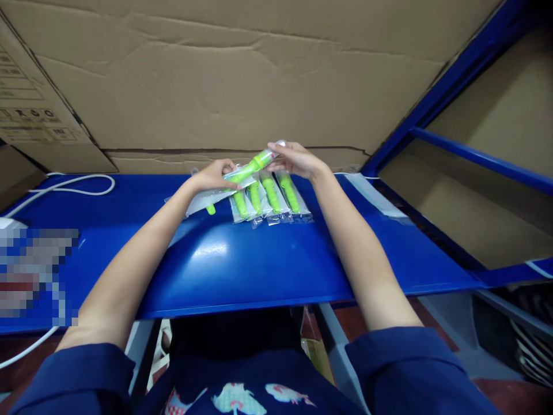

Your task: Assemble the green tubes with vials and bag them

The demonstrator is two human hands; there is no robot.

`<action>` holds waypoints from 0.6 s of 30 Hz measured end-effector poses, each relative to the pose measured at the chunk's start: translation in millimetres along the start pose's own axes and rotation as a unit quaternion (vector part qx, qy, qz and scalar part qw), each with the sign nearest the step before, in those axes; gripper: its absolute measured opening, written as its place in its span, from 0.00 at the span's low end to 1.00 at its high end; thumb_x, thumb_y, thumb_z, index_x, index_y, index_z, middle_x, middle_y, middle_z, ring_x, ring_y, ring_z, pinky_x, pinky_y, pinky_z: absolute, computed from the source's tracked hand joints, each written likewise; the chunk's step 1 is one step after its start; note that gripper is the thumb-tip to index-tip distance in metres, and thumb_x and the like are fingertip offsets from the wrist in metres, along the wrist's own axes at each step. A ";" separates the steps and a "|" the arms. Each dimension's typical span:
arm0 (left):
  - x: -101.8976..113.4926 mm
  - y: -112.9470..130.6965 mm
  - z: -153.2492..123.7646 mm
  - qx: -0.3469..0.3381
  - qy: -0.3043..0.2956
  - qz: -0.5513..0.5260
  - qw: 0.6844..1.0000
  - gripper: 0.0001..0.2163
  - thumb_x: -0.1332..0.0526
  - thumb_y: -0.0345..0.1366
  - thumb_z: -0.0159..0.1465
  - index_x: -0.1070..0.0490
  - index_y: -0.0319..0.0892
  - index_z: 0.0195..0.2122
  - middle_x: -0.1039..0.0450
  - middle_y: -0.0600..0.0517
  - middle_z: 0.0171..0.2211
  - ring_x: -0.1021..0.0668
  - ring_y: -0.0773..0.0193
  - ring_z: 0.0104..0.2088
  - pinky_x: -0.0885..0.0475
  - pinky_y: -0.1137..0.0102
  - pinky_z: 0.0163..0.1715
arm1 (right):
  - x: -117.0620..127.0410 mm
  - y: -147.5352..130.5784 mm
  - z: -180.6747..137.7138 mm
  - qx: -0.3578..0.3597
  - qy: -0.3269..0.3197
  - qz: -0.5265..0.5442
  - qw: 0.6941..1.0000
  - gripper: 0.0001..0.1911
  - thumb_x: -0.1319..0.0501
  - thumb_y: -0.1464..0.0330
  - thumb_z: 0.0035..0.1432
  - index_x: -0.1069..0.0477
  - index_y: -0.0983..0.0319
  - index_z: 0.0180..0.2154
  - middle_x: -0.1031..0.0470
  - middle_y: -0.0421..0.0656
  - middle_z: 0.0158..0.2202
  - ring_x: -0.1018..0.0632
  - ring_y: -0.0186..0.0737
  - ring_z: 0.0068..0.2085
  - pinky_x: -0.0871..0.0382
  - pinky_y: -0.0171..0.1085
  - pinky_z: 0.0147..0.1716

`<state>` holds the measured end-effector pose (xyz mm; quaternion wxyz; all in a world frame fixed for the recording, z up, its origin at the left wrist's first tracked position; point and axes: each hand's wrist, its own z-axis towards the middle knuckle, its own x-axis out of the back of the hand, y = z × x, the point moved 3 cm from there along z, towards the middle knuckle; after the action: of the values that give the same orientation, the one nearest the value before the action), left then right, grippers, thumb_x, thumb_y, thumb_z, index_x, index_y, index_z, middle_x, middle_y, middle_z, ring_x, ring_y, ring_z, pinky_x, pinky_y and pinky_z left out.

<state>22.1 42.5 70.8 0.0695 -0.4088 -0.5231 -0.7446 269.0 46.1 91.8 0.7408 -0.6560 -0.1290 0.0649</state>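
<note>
Above the far part of the blue table, both hands hold a bright green stick-like item (247,172) with a clear cap-like end, tilted up to the right. A clear plastic bag (207,199) lies around or along its lower part; I cannot tell which. My left hand (216,175) is closed on the green lower part and the bag. My right hand (294,159) pinches the clear upper end. Just below the hands, several similar green items in clear bags (272,197) lie side by side. Another green tip (211,210) shows under the held bag.
The blue table (259,259) runs up to a cardboard wall (242,86). Flat clear bags (375,196) lie at the right. A white cable (97,176) loops at the left, near a blurred-out object (34,271). A blue metal frame (440,95) stands on the right.
</note>
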 end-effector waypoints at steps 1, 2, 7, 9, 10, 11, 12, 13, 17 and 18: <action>0.5 0.0 0.1 0.003 -0.002 0.008 1.000 0.27 0.26 0.46 0.47 0.30 0.42 0.45 0.20 0.44 0.47 0.19 0.50 0.49 0.25 0.61 0.48 | 0.9 0.6 0.7 -0.008 0.001 -0.019 1.000 0.20 0.26 0.54 0.57 0.29 0.60 0.35 0.21 0.43 0.32 0.19 0.34 0.31 0.16 0.33 0.34; 1.1 -0.3 0.1 0.007 -0.004 0.015 1.000 0.27 0.26 0.46 0.47 0.30 0.42 0.45 0.20 0.44 0.47 0.19 0.50 0.48 0.25 0.61 0.47 | 2.8 0.5 1.0 -0.014 0.003 -0.035 0.999 0.19 0.26 0.55 0.57 0.28 0.60 0.35 0.21 0.42 0.30 0.20 0.33 0.29 0.17 0.32 0.32; 5.2 -3.0 0.2 0.016 0.011 0.021 1.000 0.28 0.27 0.45 0.48 0.30 0.42 0.48 0.20 0.44 0.46 0.19 0.51 0.48 0.25 0.61 0.47 | 17.0 -5.0 -3.6 -0.036 0.030 -0.041 0.998 0.14 0.26 0.65 0.58 0.29 0.59 0.38 0.21 0.38 0.29 0.20 0.32 0.27 0.18 0.33 0.33; 6.0 -3.2 0.1 0.014 0.017 0.018 1.000 0.29 0.26 0.45 0.47 0.29 0.42 0.49 0.20 0.44 0.48 0.19 0.51 0.49 0.25 0.61 0.48 | 18.3 -6.0 -5.9 -0.049 0.017 -0.041 0.998 0.14 0.26 0.68 0.57 0.29 0.60 0.39 0.19 0.41 0.30 0.18 0.34 0.30 0.18 0.35 0.35; 5.9 -2.9 0.0 0.013 0.019 0.015 1.000 0.29 0.26 0.45 0.47 0.29 0.42 0.49 0.20 0.44 0.48 0.19 0.51 0.50 0.25 0.61 0.49 | 17.7 -6.0 -6.7 -0.053 0.010 -0.046 0.998 0.14 0.25 0.68 0.57 0.29 0.61 0.38 0.19 0.42 0.31 0.18 0.35 0.31 0.18 0.35 0.34; 5.7 -2.2 -0.2 0.012 0.019 0.011 1.000 0.29 0.26 0.45 0.48 0.29 0.42 0.50 0.20 0.44 0.49 0.19 0.50 0.50 0.25 0.61 0.49 | 16.3 -5.7 -7.0 -0.054 0.007 -0.054 0.997 0.15 0.25 0.68 0.56 0.29 0.61 0.37 0.19 0.43 0.31 0.18 0.36 0.32 0.18 0.35 0.33; 5.2 -1.2 -0.4 0.012 0.017 0.007 1.000 0.30 0.26 0.45 0.48 0.29 0.42 0.51 0.20 0.44 0.49 0.19 0.50 0.50 0.25 0.60 0.49 | 14.4 -5.3 -6.9 -0.050 0.006 -0.063 0.997 0.15 0.24 0.68 0.55 0.30 0.61 0.36 0.19 0.44 0.31 0.18 0.37 0.32 0.19 0.34 0.32; 4.5 -0.1 -0.8 0.014 0.013 0.001 1.000 0.30 0.26 0.44 0.48 0.29 0.41 0.52 0.20 0.44 0.49 0.19 0.50 0.51 0.25 0.60 0.49 | 11.8 -5.0 -6.4 -0.042 0.006 -0.074 0.996 0.16 0.24 0.67 0.54 0.30 0.60 0.36 0.19 0.44 0.31 0.18 0.38 0.32 0.20 0.34 0.31; 2.7 5.2 -2.9 0.007 -0.004 -0.034 0.999 0.30 0.27 0.42 0.50 0.30 0.41 0.54 0.19 0.43 0.48 0.18 0.50 0.50 0.25 0.58 0.49 | -3.4 -5.6 -2.3 0.036 -0.027 -0.124 0.991 0.17 0.22 0.63 0.50 0.29 0.59 0.34 0.19 0.42 0.33 0.19 0.38 0.35 0.19 0.39 0.38; 2.7 6.6 -3.4 0.001 -0.007 -0.044 0.999 0.30 0.27 0.41 0.50 0.30 0.41 0.54 0.19 0.43 0.48 0.18 0.51 0.49 0.25 0.58 0.49 | -7.2 -6.0 -1.1 0.060 -0.038 -0.134 0.988 0.18 0.22 0.63 0.48 0.28 0.58 0.34 0.19 0.41 0.34 0.19 0.39 0.37 0.19 0.41 0.42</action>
<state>22.0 37.6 77.0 0.0335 -0.3908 -0.5415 -0.7436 262.0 42.3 96.8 0.7756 -0.5838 -0.2401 -0.0023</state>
